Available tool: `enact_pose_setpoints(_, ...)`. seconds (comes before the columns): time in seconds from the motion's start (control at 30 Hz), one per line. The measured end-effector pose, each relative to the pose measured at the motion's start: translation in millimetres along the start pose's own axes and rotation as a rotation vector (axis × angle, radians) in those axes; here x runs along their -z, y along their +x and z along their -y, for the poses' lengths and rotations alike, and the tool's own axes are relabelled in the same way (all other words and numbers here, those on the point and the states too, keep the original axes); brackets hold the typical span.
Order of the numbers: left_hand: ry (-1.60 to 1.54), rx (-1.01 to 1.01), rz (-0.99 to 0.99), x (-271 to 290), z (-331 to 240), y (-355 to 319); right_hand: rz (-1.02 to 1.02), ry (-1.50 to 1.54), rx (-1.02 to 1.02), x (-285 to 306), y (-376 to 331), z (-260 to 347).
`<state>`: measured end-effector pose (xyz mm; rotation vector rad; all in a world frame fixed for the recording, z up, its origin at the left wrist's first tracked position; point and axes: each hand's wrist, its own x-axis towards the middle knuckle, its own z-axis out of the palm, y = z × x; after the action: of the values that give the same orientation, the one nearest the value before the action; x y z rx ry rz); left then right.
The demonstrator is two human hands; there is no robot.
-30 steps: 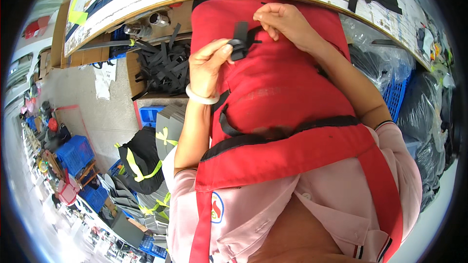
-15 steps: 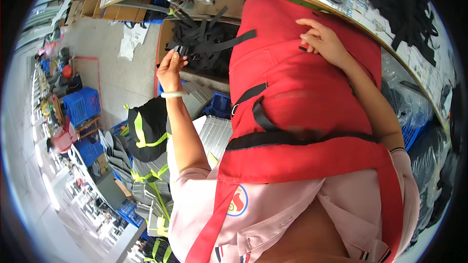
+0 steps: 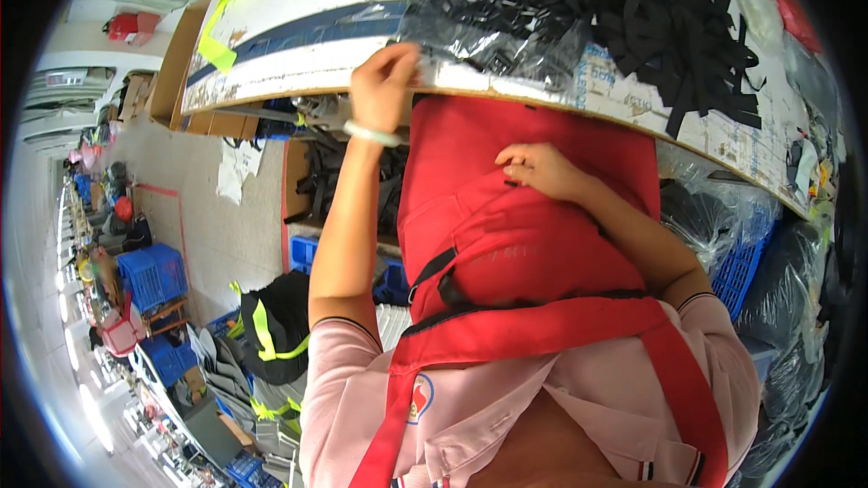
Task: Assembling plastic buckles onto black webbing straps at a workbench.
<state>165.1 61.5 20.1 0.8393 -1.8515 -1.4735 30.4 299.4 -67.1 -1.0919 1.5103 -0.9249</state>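
Note:
My left hand (image 3: 383, 89) is raised over the front edge of the white worktable (image 3: 362, 50), beside a clear plastic bag of small black buckles (image 3: 497, 23). Its fingers are curled together and slightly blurred; whatever they hold, if anything, I cannot make out. My right hand (image 3: 547, 172) rests low over the red apron (image 3: 506, 262) on my lap, its fingers bent. A small black piece (image 3: 511, 183) sticks out under those fingertips; its kind is too small to tell. Right of the bag lies a heap of black webbing straps (image 3: 651, 27).
Below the table edge, an open box (image 3: 312, 172) of black straps stands left of my lap. Neon yellow tape (image 3: 217, 52) lies on the table's left end. Blue crates (image 3: 149, 273), bundled grey and black pieces (image 3: 271, 330) and plastic-wrapped bags (image 3: 787, 285) surround me.
My left hand has left the strap and buckle it held over the box and risen to the table edge. My right hand has moved down and left in the view, which now shows more table.

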Motion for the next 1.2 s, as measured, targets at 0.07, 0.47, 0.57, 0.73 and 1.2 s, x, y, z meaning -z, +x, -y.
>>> enact_pose_setpoints(0.07,0.295,-0.263,0.096,-27,-9,38,0.034,-0.005,-0.012,-2,5,5)
enact_pose_setpoints(0.47,0.903,-0.31,0.221,-130,4,92,0.07,0.022,-0.106,20,6,5)
enact_pose_setpoints(0.57,0.84,-0.352,0.205,-125,9,102,0.083,0.005,-0.072,18,9,0)
enact_pose_setpoints(0.73,-0.066,0.266,0.18,-112,-1,130,0.066,0.012,-0.049,22,7,-1)
enact_pose_setpoints(1.2,-0.997,0.6,0.433,-94,-24,27,-0.389,0.4,0.161,38,-11,40)
